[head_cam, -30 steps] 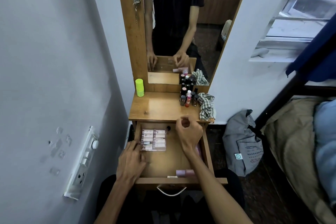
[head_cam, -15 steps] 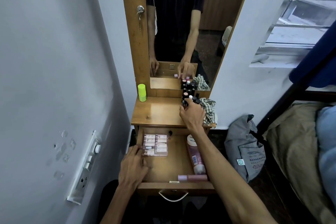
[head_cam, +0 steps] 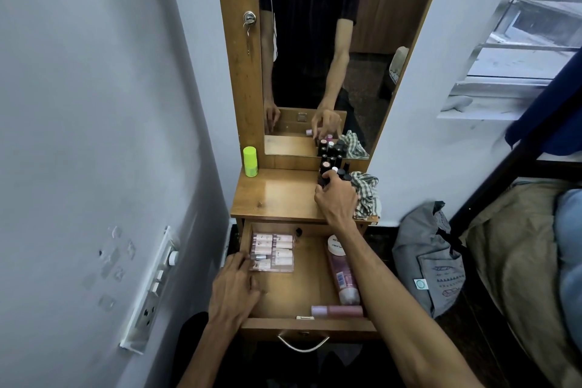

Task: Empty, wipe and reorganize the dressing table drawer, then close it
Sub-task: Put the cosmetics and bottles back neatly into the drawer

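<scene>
The wooden drawer [head_cam: 307,323] of the dressing table stands pulled out. Inside it lie a clear case of pink tubes [head_cam: 272,252] at the back left, a pink bottle [head_cam: 343,277] along the right wall, a white jar [head_cam: 335,244] behind it and a pink tube [head_cam: 337,310] at the front. My left hand [head_cam: 234,285] rests in the drawer's left front, fingers touching the case. My right hand [head_cam: 336,198] is up on the tabletop [head_cam: 277,195], fingers curled round a small dark bottle [head_cam: 322,180] at the edge of a cluster of small bottles [head_cam: 333,168].
A checked cloth [head_cam: 365,195] lies on the tabletop's right end, and a green bottle [head_cam: 250,161] stands at its back left. A mirror rises behind. A grey bag [head_cam: 428,258] leans on the floor at right, beside a bed. A switch panel [head_cam: 151,290] sits on the left wall.
My right hand rose from over the drawer to the bottle cluster on the tabletop and closed on a small bottle. My left hand stayed by the case.
</scene>
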Demonstrator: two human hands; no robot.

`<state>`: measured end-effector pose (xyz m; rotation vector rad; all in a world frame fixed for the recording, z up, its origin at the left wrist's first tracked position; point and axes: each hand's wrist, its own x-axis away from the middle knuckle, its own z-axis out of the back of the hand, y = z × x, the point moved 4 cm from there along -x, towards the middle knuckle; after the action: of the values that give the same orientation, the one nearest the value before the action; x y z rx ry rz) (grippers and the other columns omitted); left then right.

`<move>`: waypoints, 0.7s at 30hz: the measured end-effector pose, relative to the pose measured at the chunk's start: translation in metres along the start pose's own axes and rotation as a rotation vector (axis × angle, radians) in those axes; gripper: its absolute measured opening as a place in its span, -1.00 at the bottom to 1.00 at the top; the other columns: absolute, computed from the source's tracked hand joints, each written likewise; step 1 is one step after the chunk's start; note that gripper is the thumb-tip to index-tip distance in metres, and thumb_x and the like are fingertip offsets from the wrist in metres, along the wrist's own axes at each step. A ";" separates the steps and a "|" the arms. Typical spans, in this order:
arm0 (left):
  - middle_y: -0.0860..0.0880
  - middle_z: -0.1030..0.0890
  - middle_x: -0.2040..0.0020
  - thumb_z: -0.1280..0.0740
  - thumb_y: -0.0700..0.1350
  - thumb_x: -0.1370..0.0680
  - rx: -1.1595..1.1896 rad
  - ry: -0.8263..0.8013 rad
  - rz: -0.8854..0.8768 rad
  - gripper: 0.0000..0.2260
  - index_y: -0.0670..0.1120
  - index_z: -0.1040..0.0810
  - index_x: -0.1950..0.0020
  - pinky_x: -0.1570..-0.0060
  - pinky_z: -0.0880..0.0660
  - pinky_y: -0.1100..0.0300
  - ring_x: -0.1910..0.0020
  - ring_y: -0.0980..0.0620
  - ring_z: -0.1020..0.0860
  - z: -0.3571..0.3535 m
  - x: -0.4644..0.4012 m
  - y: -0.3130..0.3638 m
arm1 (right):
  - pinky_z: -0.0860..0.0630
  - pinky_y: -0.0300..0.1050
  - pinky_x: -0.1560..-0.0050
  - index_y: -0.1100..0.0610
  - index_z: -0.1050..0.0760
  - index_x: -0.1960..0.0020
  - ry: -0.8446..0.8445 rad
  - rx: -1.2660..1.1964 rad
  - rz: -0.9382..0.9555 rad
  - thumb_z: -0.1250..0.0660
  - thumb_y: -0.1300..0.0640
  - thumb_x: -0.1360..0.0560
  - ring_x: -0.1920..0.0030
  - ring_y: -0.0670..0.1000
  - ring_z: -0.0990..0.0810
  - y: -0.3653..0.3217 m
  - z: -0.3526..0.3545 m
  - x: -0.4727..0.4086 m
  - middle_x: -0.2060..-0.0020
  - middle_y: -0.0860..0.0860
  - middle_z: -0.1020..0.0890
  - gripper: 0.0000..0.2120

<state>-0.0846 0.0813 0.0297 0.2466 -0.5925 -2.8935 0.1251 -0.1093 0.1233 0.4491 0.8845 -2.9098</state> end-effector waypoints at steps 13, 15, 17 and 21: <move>-0.02 -0.61 -0.14 -0.38 -0.19 -0.41 -0.034 0.018 -0.001 -0.71 -0.17 -0.66 -0.12 0.07 -0.60 0.12 -0.09 0.02 -0.54 0.002 -0.001 0.002 | -0.29 -0.40 0.32 -0.01 -0.60 0.19 0.001 -0.229 -0.035 -0.52 -0.05 -0.35 0.30 -0.21 -0.52 0.014 0.015 0.051 0.29 -0.17 -0.62 -0.84; -0.01 -0.60 -0.14 -0.37 -0.18 -0.41 -0.037 0.015 0.001 -0.71 -0.16 -0.66 -0.11 0.07 -0.59 0.12 -0.09 0.02 -0.53 0.002 -0.001 0.002 | -0.29 -0.43 0.33 0.00 -0.60 0.19 -0.026 -0.275 -0.064 -0.52 -0.06 -0.35 0.32 -0.24 -0.54 0.021 0.013 0.062 0.32 -0.15 -0.63 -0.83; -0.01 -0.60 -0.14 -0.36 -0.18 -0.41 -0.037 0.011 0.002 -0.71 -0.16 -0.66 -0.12 0.06 -0.60 0.12 -0.10 0.03 -0.52 0.001 -0.001 0.003 | -0.29 -0.46 0.32 0.00 -0.59 0.21 -0.033 -0.307 -0.086 -0.52 -0.06 -0.35 0.32 -0.25 -0.56 0.025 0.011 0.071 0.33 -0.15 -0.64 -0.83; -0.01 -0.61 -0.12 -0.40 -0.21 -0.40 -0.023 0.034 -0.005 -0.74 -0.16 -0.67 -0.07 0.07 -0.60 0.12 -0.09 0.02 -0.54 0.002 0.000 0.004 | -0.38 -0.49 0.28 -0.01 -0.60 0.19 -0.013 -0.350 -0.113 -0.54 -0.02 -0.33 0.30 -0.25 -0.59 0.029 0.007 0.084 0.34 -0.18 -0.62 -0.85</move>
<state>-0.0847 0.0784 0.0326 0.2935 -0.5541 -2.8927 0.0478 -0.1352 0.0888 0.3601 1.4245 -2.7606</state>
